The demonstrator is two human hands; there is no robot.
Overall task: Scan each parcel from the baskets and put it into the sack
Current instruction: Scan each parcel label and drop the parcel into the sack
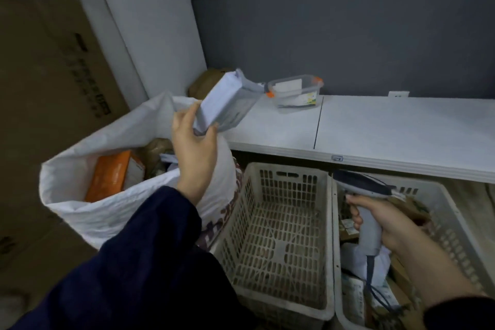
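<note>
A grey plastic-wrapped parcel [225, 100] is pinched by the left hand [194, 150] over the white woven sack [107, 211], centre left. A grey handheld scanner [361, 185] is gripped by the right hand [396, 225]. Release into the sack seems due.

parcel [223, 104] blurred; right basket [452, 244] cut off

White sack [115, 136] at nine o'clock: coarse woven plastic, matt. Parcel [225, 102] above it: smooth pale film with a slight sheen. Left basket [278, 246] at six o'clock and right basket [452, 236] at five: hard cream lattice plastic, scuffed and grimy. Scanner [368, 222] at four o'clock: smooth grey plastic. Clear glossy plastic tub [294, 91] on a matt white surface [401, 131]. Matt brown cardboard [53, 61] at ten o'clock.
</note>
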